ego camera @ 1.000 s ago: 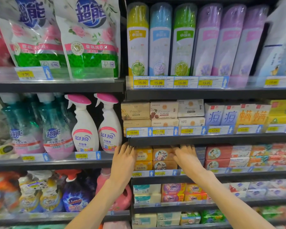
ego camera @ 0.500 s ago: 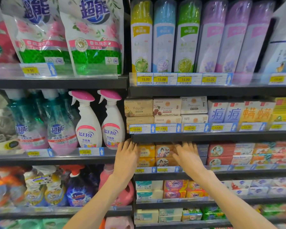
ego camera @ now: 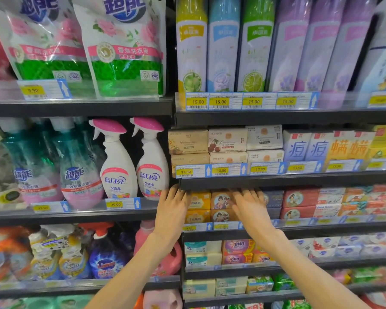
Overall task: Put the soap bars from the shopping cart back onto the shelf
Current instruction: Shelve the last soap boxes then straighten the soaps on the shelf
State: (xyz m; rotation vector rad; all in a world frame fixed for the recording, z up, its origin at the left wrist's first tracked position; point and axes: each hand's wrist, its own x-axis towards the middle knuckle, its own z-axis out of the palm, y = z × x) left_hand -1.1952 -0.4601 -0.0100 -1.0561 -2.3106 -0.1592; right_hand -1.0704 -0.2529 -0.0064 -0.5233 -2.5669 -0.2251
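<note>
Yellow and orange soap bars (ego camera: pixel 211 207) sit stacked two high on the shelf (ego camera: pixel 276 230) at the centre of the view, behind its price-tag rail. Left hand (ego camera: pixel 171 208), at 9 o'clock of the stack, reaches up with fingers straight and spread, holding nothing; its fingertips (ego camera: pixel 176 189) lie at the stack's left edge, contact uncertain. Right hand (ego camera: pixel 250 208), at 3 o'clock, is likewise flat and spread, overlapping the orange boxes' right side. Spray bottles (ego camera: pixel 135 161) stand at 10 o'clock of the left hand.
</note>
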